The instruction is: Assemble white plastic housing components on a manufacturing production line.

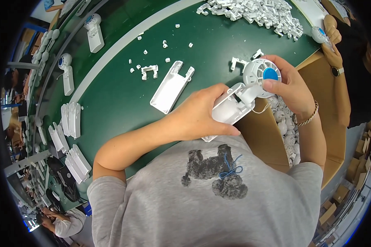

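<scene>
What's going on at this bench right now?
A person's left hand grips a long white housing, while the right hand holds a round white head with a blue centre at the housing's end; whether they are fastened I can't tell. A second housing lies on the green table, left of the hands. Small white parts are heaped farther back.
</scene>
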Demonstrator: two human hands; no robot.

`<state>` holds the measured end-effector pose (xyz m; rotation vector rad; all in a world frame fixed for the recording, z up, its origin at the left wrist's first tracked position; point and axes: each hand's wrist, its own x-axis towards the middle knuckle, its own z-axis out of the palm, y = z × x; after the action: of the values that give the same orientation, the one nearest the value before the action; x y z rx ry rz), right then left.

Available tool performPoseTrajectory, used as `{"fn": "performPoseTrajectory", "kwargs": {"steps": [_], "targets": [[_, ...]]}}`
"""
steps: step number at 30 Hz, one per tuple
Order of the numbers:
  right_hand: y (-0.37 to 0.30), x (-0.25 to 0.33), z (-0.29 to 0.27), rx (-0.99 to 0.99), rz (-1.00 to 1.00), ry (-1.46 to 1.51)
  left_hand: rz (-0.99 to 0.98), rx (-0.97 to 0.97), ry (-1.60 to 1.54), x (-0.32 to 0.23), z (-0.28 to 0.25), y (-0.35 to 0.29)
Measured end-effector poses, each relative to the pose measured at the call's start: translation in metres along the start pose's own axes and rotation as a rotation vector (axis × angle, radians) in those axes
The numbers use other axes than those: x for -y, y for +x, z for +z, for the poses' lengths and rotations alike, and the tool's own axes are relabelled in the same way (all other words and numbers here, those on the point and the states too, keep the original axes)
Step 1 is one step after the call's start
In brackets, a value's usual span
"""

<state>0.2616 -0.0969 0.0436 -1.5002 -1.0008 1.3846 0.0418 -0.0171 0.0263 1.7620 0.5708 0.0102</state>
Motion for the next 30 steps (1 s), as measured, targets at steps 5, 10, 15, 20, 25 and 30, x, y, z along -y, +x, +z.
{"fn": "performPoseTrajectory", "kwargs": {"steps": [5,10,15,20,25,30], "targets": [[0.007,-0.002,0.003,0.023,0.035,-0.016,0.020,0.049,-0.191,0.011,0.003,-0.001],[0.015,-0.006,0.011,0.119,0.099,-0.010,-0.048,0.132,-0.623,0.019,0.009,0.004],[0.038,-0.005,0.002,-0.075,-0.087,-0.150,-0.219,0.056,-0.887,0.017,0.007,0.014],[0.002,0.018,0.034,-0.155,-0.390,-0.611,-0.162,-0.120,-1.030,0.032,0.015,0.015],[0.001,-0.008,0.065,-0.271,-0.488,-0.875,-0.062,-0.254,-0.926,0.036,0.024,0.016],[0.002,-0.017,0.052,-0.263,-0.435,-0.785,-0.064,-0.272,-0.858,0.034,0.025,0.016]]}}
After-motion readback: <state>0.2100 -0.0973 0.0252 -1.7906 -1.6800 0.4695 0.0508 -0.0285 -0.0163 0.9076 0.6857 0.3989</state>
